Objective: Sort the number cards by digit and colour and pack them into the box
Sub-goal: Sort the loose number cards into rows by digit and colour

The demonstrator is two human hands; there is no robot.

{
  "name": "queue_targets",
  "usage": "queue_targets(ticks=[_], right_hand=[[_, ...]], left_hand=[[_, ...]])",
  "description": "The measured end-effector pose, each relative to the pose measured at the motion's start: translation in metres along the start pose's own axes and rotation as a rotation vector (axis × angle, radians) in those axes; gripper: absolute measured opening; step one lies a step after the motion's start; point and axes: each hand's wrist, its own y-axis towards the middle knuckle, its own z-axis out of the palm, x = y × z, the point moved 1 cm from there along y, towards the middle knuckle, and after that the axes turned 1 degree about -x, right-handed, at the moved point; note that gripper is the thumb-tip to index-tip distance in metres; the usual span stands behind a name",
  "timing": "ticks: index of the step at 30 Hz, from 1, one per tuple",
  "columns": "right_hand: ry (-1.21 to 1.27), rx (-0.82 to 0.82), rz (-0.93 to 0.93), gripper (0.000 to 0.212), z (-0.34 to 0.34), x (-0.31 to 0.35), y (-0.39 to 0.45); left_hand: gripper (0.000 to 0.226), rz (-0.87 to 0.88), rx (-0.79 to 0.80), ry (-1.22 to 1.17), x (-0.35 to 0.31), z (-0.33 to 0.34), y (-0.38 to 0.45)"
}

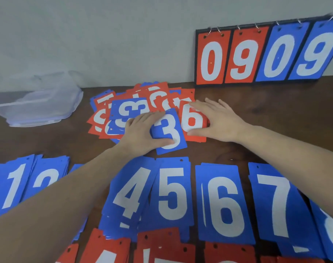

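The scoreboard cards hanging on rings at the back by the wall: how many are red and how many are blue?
Red hanging scoreboard cards: 2, the red 0 card and the red 9 card.
Blue hanging scoreboard cards: 2, the blue 0 card and the blue 9 card.
Total: 4

Your left forearm [54, 202] covered most of the blue stack beside the blue "4" card pile [129, 196], so its digit couldn't be read. Below that pile, the red card stacks [162, 247] ran off the bottom edge, digits cut away.
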Motion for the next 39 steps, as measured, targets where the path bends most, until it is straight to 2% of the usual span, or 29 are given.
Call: queue_targets(ticks=[4,8,11,15,17,20,23,26,30,34,39], right_hand=[[0.035,-0.007,-0.010,0.093,-0.007,0.005,-0.003],[-0.046,-0.067,-0.061,0.090,-0.017,0.017,-0.009],[-0.158,-0.071,-0.033,0.090,-0.025,0.025,-0.012],[-0.160,-0.034,0.025,0.089,-0.036,0.035,-0.019],[-0.056,-0.017,0.049,0.080,-0.039,0.037,-0.023],[0.256,-0.072,0.095,0.065,-0.042,0.036,-0.030],[0.523,-0.145,0.155,0.050,-0.047,0.038,-0.042],[0.719,-0.098,0.245,0.045,-0.049,0.042,-0.054],[0.789,-0.033,0.227,0.051,-0.046,0.051,-0.071],[0.824,-0.033,0.113,0.059,-0.038,0.061,-0.085],[0.864,0.032,-0.025,0.038,-0.031,0.085,-0.101]], left_hand=[[0.086,-0.046,-0.018,-0.061,-0.006,-0.004,0.001],[0.082,-0.087,-0.052,-0.039,-0.020,-0.012,-0.004],[0.075,-0.089,-0.106,-0.193,-0.030,-0.022,-0.012],[0.062,-0.126,-0.133,-0.437,-0.044,-0.036,-0.032],[0.057,-0.170,-0.135,-0.568,-0.047,-0.041,-0.044],[0.058,-0.219,-0.124,-0.776,-0.047,-0.045,-0.065],[0.064,-0.199,-0.128,-0.817,-0.046,-0.050,-0.086],[0.080,-0.184,-0.130,-0.828,-0.048,-0.051,-0.107],[0.094,-0.226,-0.189,-0.881,-0.052,-0.050,-0.131],[0.089,-0.263,-0.198,-0.951,-0.055,-0.048,-0.151],[0.078,-0.330,-0.247,-0.979,-0.065,-0.041,-0.179]])
